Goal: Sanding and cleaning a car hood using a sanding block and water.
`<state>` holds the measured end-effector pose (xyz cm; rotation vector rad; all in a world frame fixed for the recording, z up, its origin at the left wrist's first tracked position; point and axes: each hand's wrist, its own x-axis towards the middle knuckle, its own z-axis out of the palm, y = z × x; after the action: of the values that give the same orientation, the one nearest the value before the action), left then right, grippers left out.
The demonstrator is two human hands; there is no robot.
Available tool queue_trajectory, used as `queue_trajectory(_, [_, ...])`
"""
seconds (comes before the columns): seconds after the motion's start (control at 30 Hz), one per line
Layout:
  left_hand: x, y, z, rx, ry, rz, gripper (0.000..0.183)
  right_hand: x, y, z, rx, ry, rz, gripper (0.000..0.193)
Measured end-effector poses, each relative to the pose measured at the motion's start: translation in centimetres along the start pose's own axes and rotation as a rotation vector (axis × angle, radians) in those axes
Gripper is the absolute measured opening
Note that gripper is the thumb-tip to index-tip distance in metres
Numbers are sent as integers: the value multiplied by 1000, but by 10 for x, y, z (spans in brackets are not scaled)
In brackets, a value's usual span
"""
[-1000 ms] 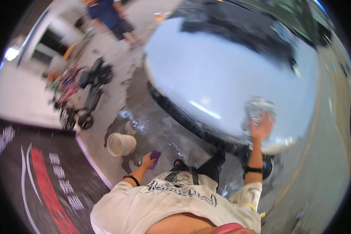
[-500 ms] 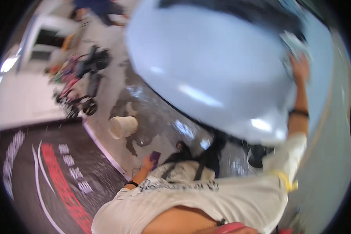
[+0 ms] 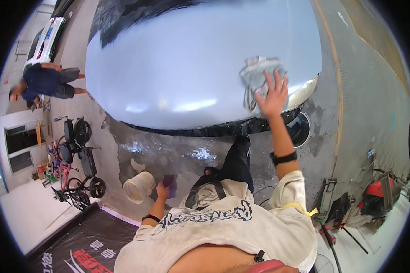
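Observation:
A folded grey cloth (image 3: 255,75) lies on the pale grey-blue car hood (image 3: 177,68), near its right front corner. My right hand (image 3: 274,98) presses on the cloth from above, open, with fingers spread and thumb out to the left. At its far side the hood has a dark, streaky area. Low by my body, my left hand (image 3: 162,191) is closed on a flat purple piece (image 3: 170,185); its exact kind does not show. Just left of that hand stands a whitish bucket (image 3: 139,187).
A person (image 3: 50,82) in dark clothes stands left of the car. Bicycles and a scooter (image 3: 82,159) are parked at the left. Wet patches (image 3: 200,154) cover the floor before the car. A black bucket (image 3: 299,129) stands by the front corner; tools (image 3: 346,204) lie far right.
The view has turned rightward, so the car sits more squarely ahead. My right hand and the cloth are now nearer the hood's front edge. The left hand still holds the purple piece.

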<state>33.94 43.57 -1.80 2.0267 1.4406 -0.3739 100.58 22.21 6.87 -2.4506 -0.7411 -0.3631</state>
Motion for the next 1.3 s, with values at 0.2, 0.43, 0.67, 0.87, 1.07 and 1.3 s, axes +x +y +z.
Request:
queue_trajectory(0.2, [-20, 48, 15, 111, -71, -48, 47, 237, 93, 25, -155, -117, 151, 76])
queue_trajectory(0.43, [-24, 81, 19, 109, -298, -180, 44, 310, 146, 33, -167, -131, 223, 82])
queue_trajectory(0.67, [-34, 24, 14, 132, -185, -7, 43, 101, 114, 23, -227, 132, 65, 77])
queue_trajectory(0.87, [-21, -1, -3, 1, -192, 201, 43, -116, -41, 17, 89, 236, 435, 76])
queue_trajectory(1.07, [6, -47, -42, 82, 35, 82, 49, -206, -126, -10, 845, -660, 343, 53])
queue_trajectory(1.3, [-112, -35, -4, 127, -170, -228, 49, -106, -76, -39, 377, -1227, 36, 55])
